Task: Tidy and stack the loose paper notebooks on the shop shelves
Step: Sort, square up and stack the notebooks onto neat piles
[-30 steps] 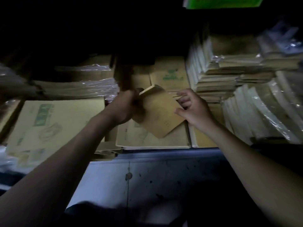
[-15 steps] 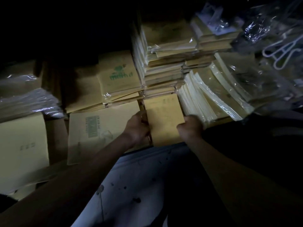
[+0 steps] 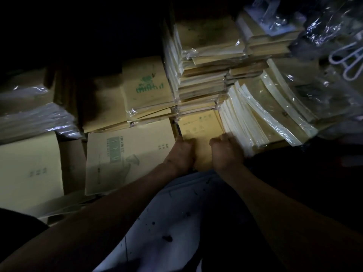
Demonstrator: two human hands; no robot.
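Notebook: a thin rectangular notebook [image 3: 198, 126] with a matte tan paper cover is lying flat at the front of the shelf [image 3: 176, 209], whose pale surface is showing dark specks.
Left hand: the left hand [image 3: 181, 152] is clenching its fingers around the notebook's left edge.
Right hand: the right hand [image 3: 225, 152] is resting curled fingers on the notebook's right side; blurred, so I cannot tell whether they are gripping or pressing.
Large book: a large book [image 3: 127, 154] with pale paper and green print is lying flat just beside it.
Tall stack: a tall stack [image 3: 200, 79] in crinkled glossy plastic is standing behind it.
Leaning packs: the leaning packs [image 3: 265, 110] are fanning white page edges.
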